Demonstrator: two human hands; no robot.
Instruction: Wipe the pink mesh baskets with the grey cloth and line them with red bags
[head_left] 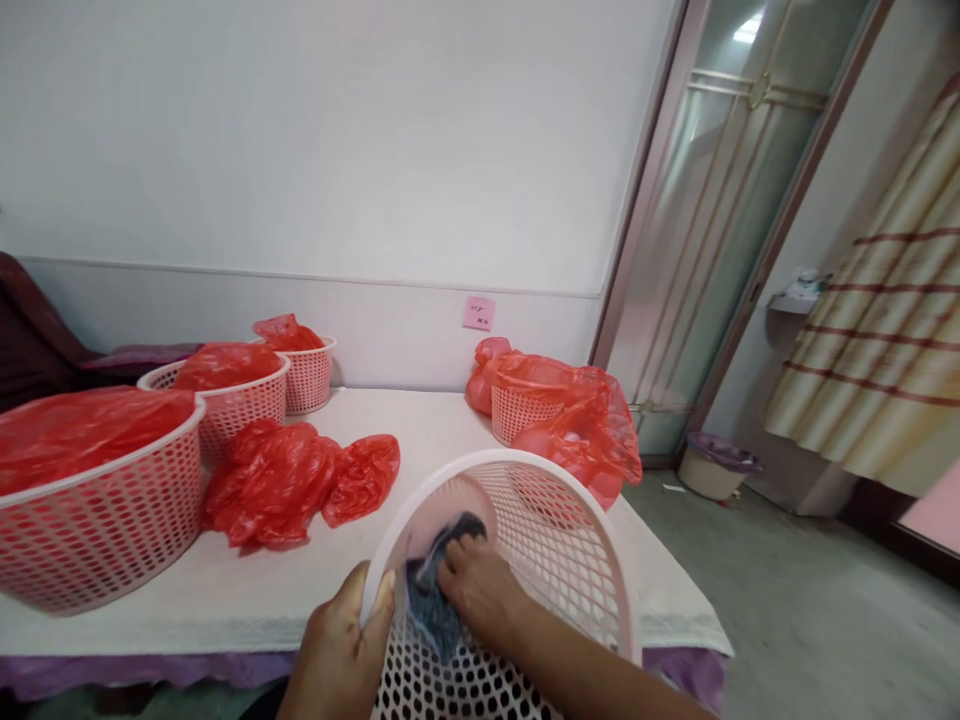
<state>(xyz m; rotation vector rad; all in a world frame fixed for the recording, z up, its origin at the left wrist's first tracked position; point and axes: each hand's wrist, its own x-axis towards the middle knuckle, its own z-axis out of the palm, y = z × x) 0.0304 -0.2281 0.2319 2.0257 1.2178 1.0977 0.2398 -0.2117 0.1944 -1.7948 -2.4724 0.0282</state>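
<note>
Left on bench (420, 415): three baskets (105, 535) with red bags (90, 425) inside; two loose bags (281, 480) just beside them. Left hand (349, 640) grips rim of tilted basket (562, 530) at bench's near edge. Right hand (480, 590), inside it, holds dark cloth (435, 610) against the wall. Farther right: bagged basket (525, 410); bin (711, 468) on floor (795, 590).

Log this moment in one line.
left hand: grips basket rim | right hand: holds dark cloth inside | red bags: on table
</note>
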